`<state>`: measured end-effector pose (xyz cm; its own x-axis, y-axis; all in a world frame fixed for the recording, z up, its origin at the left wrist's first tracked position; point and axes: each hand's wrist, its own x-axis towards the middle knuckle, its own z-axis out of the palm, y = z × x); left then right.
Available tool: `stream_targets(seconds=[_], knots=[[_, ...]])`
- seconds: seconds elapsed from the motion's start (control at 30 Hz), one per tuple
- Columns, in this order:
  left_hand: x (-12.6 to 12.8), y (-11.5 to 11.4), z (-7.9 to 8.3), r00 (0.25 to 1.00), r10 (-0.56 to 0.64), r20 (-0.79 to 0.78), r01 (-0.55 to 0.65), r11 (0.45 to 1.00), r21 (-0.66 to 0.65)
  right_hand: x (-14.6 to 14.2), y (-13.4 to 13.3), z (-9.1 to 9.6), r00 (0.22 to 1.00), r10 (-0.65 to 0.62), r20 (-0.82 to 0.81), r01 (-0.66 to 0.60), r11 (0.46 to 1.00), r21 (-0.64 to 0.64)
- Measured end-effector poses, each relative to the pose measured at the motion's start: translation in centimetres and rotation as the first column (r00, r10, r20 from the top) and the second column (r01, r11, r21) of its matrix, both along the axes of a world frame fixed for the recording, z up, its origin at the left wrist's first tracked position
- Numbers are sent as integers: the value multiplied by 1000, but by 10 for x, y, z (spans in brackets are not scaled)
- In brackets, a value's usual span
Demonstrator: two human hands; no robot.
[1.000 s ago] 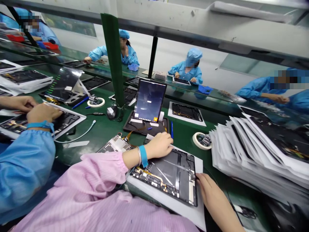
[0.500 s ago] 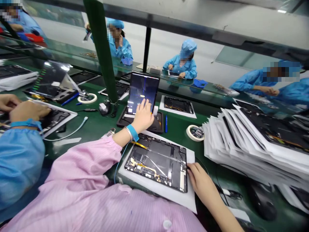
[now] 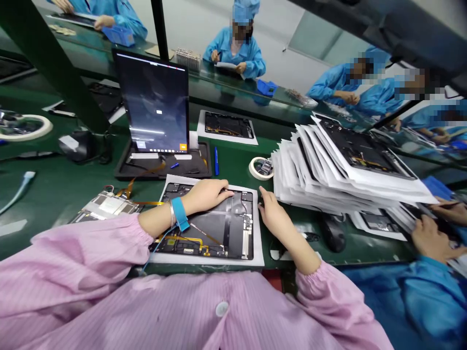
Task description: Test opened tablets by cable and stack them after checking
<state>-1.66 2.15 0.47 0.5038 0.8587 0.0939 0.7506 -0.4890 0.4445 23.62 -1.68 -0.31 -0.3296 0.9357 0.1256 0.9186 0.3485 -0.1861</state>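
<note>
An opened tablet housing (image 3: pixel 239 228), black with gold flex cables inside, lies on a white sheet (image 3: pixel 258 243) in front of me. My left hand (image 3: pixel 204 195) rests over its far edge, fingers stretched out and thumb apart; I see nothing in it. A blue strap with a cord circles that wrist. My right hand (image 3: pixel 273 210) is just right of the sheet, fingers extended, with no held thing visible. Beyond the housing, a lit tablet screen (image 3: pixel 155 104) leans upright in a black tray (image 3: pixel 126 170). Left of the housing sits a silver component (image 3: pixel 109 204) with an orange flex cable.
A tall stack of papers with housings (image 3: pixel 310 180) rises at the right, near a black mouse (image 3: pixel 332 233). A tape roll (image 3: pixel 261 168) and blue pen (image 3: pixel 216 161) lie behind the housing. A green post (image 3: pixel 54 63) stands left. Co-workers sit opposite and at right.
My left hand has come down from the lit screen to the housing. My right hand has shifted off the housing's right edge. The view has turned to the right.
</note>
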Motion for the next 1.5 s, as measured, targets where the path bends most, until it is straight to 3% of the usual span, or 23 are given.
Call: stream_targets(seconds=[0.1,0.2,0.27,0.37,0.47,0.57,0.7,0.8,0.87,0.93,1.03,1.1,1.2,1.37,1.5], knots=[[-1,2,-4,1000,5,-18,-6,999,-40,3,8,0,1000,-12,6,12,1000,-27],[-1,4,-8,1000,17,-2,-17,998,-60,10,-5,13,975,-55,-217,47,998,-41],[-2,4,-9,1000,19,9,-18,997,-70,11,-20,23,903,-84,-422,-2,980,-199],[-2,5,-9,1000,23,3,-22,997,-75,6,-37,27,776,-204,-596,-124,878,-462],[-3,5,-9,1000,24,-18,-25,997,-78,1,-44,24,727,-244,-641,-162,846,-507],[-3,5,-10,999,18,-33,-21,997,-70,5,-47,27,771,-144,-620,-263,815,-516],[-3,4,-10,999,22,-41,-24,998,-52,12,-58,37,851,135,-508,-445,699,-560],[-3,4,-10,999,21,-43,-24,998,-54,12,-65,37,884,214,-415,-429,723,-542],[-3,4,-10,999,18,-44,-20,998,-59,12,-66,34,869,208,-448,-440,738,-511],[-3,4,-10,999,14,-45,-17,998,-64,11,-64,29,848,108,-519,-390,791,-471],[-3,4,-9,999,17,-45,-20,998,-63,5,-58,18,739,-188,-647,-172,876,-451],[-2,4,-9,999,20,-44,-22,998,-60,-1,-53,11,628,-319,-710,-122,861,-495],[-3,4,-8,999,16,-43,-18,998,-62,-8,-47,4,532,-396,-749,-172,815,-553],[-3,4,-7,1000,10,-28,-12,998,-67,-7,-41,4,431,-454,-780,-203,793,-574],[-3,4,-9,1000,11,-28,-13,998,-65,-4,-40,5,432,-456,-778,-216,785,-581]])
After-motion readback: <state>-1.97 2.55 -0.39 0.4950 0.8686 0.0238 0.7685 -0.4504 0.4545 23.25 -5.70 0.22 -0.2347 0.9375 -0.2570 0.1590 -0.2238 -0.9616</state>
